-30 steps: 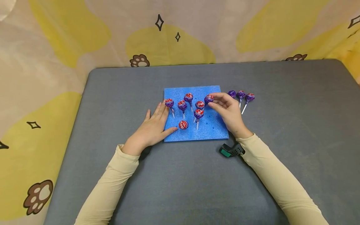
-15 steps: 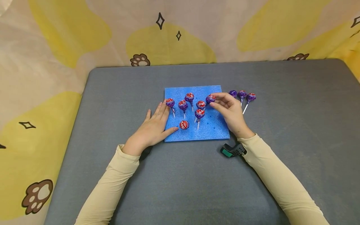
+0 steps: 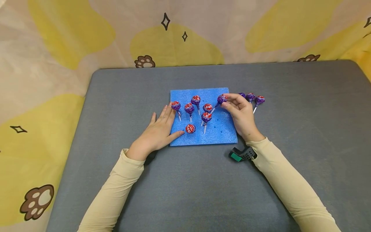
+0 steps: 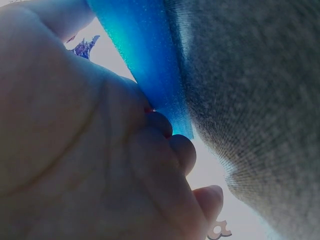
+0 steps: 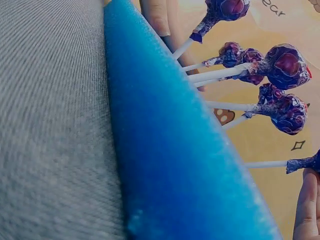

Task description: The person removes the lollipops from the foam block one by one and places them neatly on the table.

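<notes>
A blue foam board [image 3: 179, 138] lies on the table, with several purple-and-red wrapped lollipops [image 3: 189, 108] standing in it on white sticks. My left hand [image 3: 153, 135] rests on the board's left edge, fingers straight and thumb near the front lollipop [image 3: 190, 129]. My right hand [image 3: 242, 116] pinches the head of another lollipop [image 3: 221, 99] above the board's right side. That lollipop leans, its head to the right and its stick pointing down-left. In the right wrist view its stick [image 5: 265, 164] runs to the board's edge; I cannot tell whether its tip is in the foam.
Three loose lollipops [image 3: 260, 100] lie on the grey table [image 3: 185, 187] beyond the right hand, partly hidden by it. Small holes [image 3: 221, 131] show in the board's right front. A patterned yellow curtain [image 3: 197, 48] hangs behind the table.
My right hand has moved a little right and away from me with the pinched lollipop, which now leans with more of its stick showing. The left hand stays on the board.
</notes>
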`<state>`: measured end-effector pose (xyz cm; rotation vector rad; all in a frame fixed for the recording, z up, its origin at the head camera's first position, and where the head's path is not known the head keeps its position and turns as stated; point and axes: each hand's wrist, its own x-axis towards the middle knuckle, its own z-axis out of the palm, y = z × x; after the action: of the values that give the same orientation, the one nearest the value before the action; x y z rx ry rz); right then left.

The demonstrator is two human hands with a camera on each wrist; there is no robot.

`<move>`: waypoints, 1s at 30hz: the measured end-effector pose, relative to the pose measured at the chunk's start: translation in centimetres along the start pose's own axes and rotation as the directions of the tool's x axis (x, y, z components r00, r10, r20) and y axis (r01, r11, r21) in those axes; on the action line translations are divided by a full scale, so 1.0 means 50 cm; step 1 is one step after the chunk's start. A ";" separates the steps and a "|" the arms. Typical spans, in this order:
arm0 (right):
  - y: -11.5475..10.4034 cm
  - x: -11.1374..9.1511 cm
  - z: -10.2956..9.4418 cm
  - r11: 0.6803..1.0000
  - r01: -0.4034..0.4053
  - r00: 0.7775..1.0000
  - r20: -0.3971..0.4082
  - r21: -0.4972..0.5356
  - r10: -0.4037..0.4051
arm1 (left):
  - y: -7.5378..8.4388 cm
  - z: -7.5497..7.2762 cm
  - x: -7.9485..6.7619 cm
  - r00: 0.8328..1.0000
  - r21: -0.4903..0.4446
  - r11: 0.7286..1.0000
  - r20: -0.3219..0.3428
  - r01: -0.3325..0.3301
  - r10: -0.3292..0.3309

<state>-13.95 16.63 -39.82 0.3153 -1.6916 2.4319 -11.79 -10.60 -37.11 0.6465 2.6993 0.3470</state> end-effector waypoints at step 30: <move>-0.068 0.016 -0.108 0.995 -0.097 0.992 0.088 0.035 0.094 | 0.000 0.017 0.002 1.000 -0.004 1.000 -0.013 -0.002 0.002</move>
<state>-14.28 22.88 -38.37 0.3572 -1.7338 2.5574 -11.54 -10.44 -37.92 0.6480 2.7097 0.3579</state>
